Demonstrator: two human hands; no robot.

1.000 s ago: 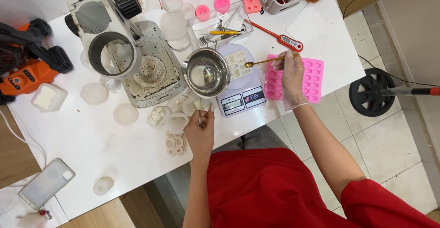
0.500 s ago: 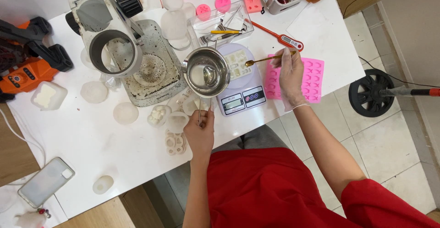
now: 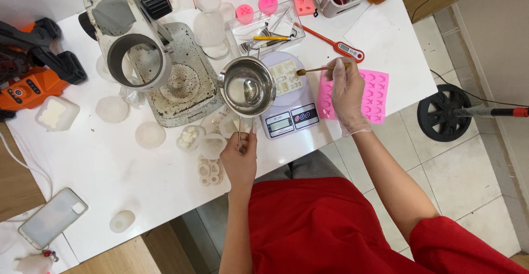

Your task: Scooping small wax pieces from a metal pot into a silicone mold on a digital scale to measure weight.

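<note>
My left hand [image 3: 240, 158] grips the handle of a small steel pot [image 3: 246, 86] and holds it level above the table, its rim next to a white mould tray [image 3: 285, 76] that rests on a kitchen scale [image 3: 292, 120]. A little clear liquid lies in the pot. My right hand [image 3: 347, 92], in a thin clear glove, holds a gold spoon [image 3: 315, 71] with its bowl over the tray's right edge. Under that hand lies a pink silicone mould [image 3: 375, 95].
A grimy hot plate [image 3: 184, 87] and a grey machine with a round opening [image 3: 129, 37] stand left of the pot. Several white moulds [image 3: 209, 170], a red probe thermometer [image 3: 333, 44], a clear tool tray [image 3: 264, 27], a phone [image 3: 52, 217] and an orange tool [image 3: 27, 89] share the white table [image 3: 110, 169].
The pot has stayed over the scale's left side. My right hand with the spoon has barely shifted.
</note>
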